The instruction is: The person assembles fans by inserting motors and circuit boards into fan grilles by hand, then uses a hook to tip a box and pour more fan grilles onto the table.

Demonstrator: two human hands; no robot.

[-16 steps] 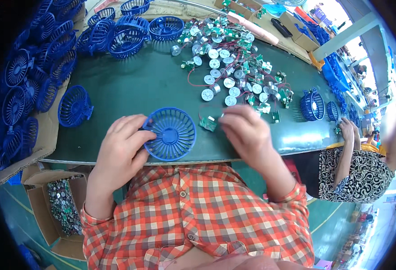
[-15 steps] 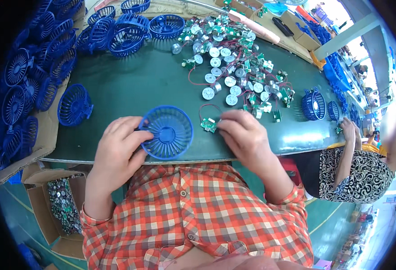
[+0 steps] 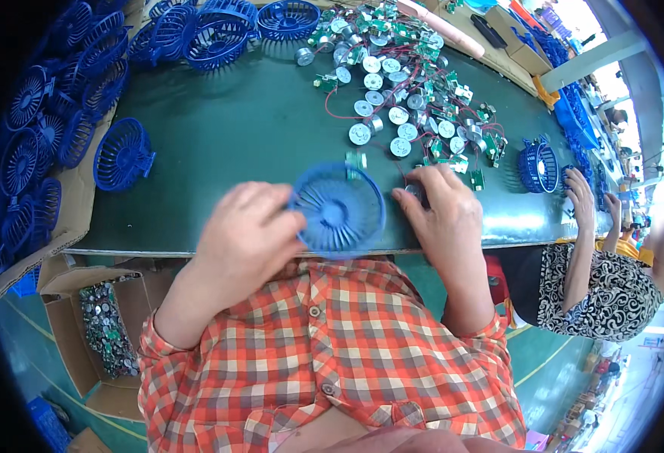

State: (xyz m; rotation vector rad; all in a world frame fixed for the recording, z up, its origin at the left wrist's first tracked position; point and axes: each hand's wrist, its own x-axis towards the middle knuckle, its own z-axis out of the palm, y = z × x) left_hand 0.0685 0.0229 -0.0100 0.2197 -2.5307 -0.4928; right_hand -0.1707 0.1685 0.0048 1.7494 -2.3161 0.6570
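My left hand [image 3: 250,240] grips the left rim of a round blue slotted plastic fan cover [image 3: 335,214], blurred by motion and tilted just above the table's near edge. Just past its upper rim lies a small green circuit board [image 3: 356,160]. My right hand [image 3: 447,213] rests at the table with curled fingers closed round a small grey motor [image 3: 415,193], mostly hidden under the fingertips. Beyond both hands spreads a heap of silver motors [image 3: 398,115] wired in red to green boards.
Blue fan covers [image 3: 23,155] fill a carton at left; more stand along the far edge. A single cover [image 3: 123,155] lies at table left. A carton of small parts [image 3: 108,332] sits below. At right, a co-worker [image 3: 600,291] works near another blue cover [image 3: 537,166].
My left hand has carried the fan cover right, toward my right hand. My right hand has shifted slightly right. The co-worker's hands have moved.
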